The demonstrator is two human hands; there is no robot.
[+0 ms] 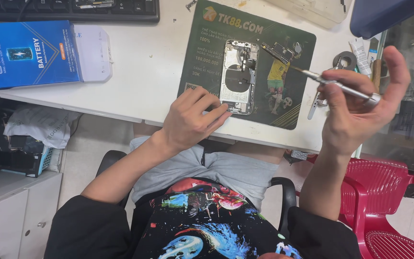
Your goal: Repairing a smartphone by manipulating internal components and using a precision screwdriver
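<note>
The opened phone (pixel 238 76) lies face-up near the middle of a dark green rubbery mat (pixel 195 57) on the white bench (pixel 140 72), its back shell showing bare metal plates, a round coil and small dark parts; the mat likely keeps the slick metal body from sliding. The left hand (pixel 192 120) rests on the mat's near edge, fingers curled loosely together with the fingertips touching the phone's lower left corner, seemingly to steady it. The right hand (pixel 360 96) is raised above the bench's right side, pinching a slim silvery metal screwdriver (pixel 334 84) between thumb and fingers, its thin tip aimed toward a small circuit board (pixel 279 50) lying just beside the phone's upper right. Farther out are a flat blue cardboard box (pixel 25 52) at the left, a black keyboard (pixel 68 9) along the far edge, and a red plastic chair (pixel 384 192) with slatted arms at the right
</note>
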